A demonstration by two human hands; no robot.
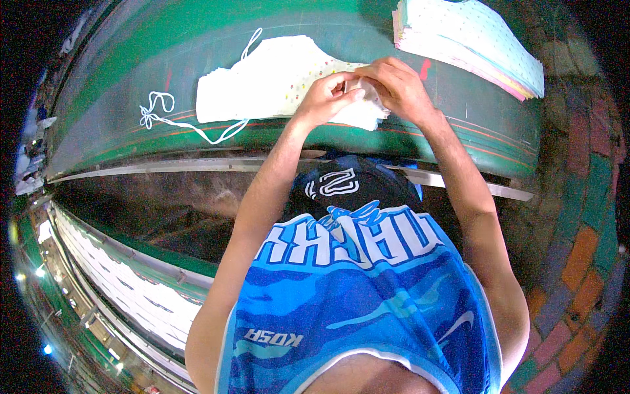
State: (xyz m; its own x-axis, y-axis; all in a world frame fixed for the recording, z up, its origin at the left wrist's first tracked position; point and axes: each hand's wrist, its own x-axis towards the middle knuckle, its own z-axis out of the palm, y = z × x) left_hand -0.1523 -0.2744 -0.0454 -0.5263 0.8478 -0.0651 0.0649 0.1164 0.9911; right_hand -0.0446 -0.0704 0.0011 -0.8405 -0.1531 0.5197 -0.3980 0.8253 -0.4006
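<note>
On the green table lies a flat white cloth piece (262, 85) with small coloured dots and cut, curved edges. White cord ties (226, 134) trail from it, ending in a loose tangle at the left. Over its right end, my left hand (321, 102) and my right hand (403, 90) come close together. Between their fingertips they pinch a thin, whitish, see-through piece (369, 92), partly covered by the fingers. Whether it is thin plastic or a part of the cloth, I cannot tell.
At the far right of the green table (164, 52) sits a thick stack of pastel cloth pieces (472, 39). A pale metal strip (216, 164) runs along the near edge. Another long bench with white material (125, 282) stands at lower left, and coloured paving (581, 269) lies at right.
</note>
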